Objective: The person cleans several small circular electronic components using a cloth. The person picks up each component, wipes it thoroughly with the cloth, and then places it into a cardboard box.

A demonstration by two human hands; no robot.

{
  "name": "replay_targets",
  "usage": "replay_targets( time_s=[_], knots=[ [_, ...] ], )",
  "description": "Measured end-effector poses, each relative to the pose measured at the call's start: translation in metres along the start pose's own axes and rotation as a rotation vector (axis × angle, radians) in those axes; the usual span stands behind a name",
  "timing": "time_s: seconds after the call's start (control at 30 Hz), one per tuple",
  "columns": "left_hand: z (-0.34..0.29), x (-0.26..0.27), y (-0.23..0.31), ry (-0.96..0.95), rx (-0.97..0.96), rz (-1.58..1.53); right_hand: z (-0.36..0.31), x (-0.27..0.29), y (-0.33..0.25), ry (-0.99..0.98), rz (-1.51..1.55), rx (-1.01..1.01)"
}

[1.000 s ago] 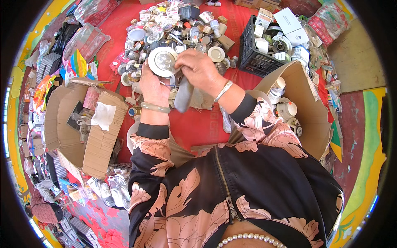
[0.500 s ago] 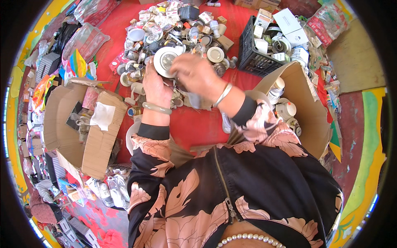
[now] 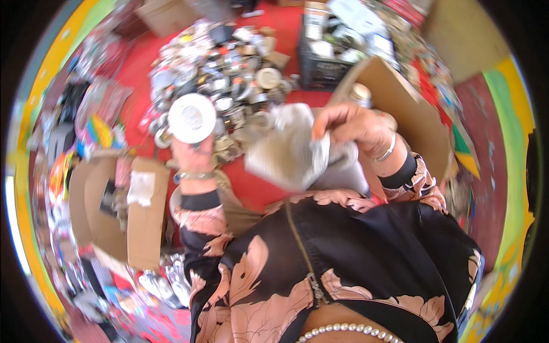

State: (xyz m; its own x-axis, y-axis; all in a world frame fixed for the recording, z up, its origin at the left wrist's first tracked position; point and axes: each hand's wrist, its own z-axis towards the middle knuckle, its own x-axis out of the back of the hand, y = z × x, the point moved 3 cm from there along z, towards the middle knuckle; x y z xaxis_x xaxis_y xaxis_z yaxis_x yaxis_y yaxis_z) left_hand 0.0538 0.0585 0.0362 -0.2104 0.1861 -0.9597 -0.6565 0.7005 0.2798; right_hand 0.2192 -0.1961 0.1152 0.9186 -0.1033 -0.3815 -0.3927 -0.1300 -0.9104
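Observation:
My left hand is closed round the back of a round white downlight, whose face with a pale centre is turned up. Off to the right, my right hand pinches a whitish-grey cloth by its edge. The cloth hangs spread out toward the left, smeared by motion, and is apart from the downlight. Beyond both hands lies a heap of mixed lamps and small fittings on the red floor covering.
An open cardboard box with a few items stands at the left. Another open carton is at the right, behind my right hand. A black plastic crate full of boxes and lamp parts sits at the far right. Clear plastic bags lie at the far left.
My right hand has moved away from the downlight to the right, drawing the cloth out with it. My left hand has shifted left and lower with the downlight. The view has tilted.

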Motion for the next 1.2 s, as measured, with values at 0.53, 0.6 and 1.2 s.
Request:
replay_targets(
  time_s=[0.53, 0.6, 1.2],
  knots=[
    [-0.102, -0.119, -0.184, 0.047, 0.642, 0.622, -0.088, 0.001, 0.025, 0.434, -0.941, 0.758],
    [-0.091, -0.111, -0.193, -0.086, 0.809, 0.438, -0.094, 0.009, 0.029, 0.491, -0.867, 0.727],
    [-0.039, -0.027, -0.136, -0.119, 0.28, 0.898, -0.137, 0.381, 0.216, 0.97, -1.106, -0.85]
  ],
)
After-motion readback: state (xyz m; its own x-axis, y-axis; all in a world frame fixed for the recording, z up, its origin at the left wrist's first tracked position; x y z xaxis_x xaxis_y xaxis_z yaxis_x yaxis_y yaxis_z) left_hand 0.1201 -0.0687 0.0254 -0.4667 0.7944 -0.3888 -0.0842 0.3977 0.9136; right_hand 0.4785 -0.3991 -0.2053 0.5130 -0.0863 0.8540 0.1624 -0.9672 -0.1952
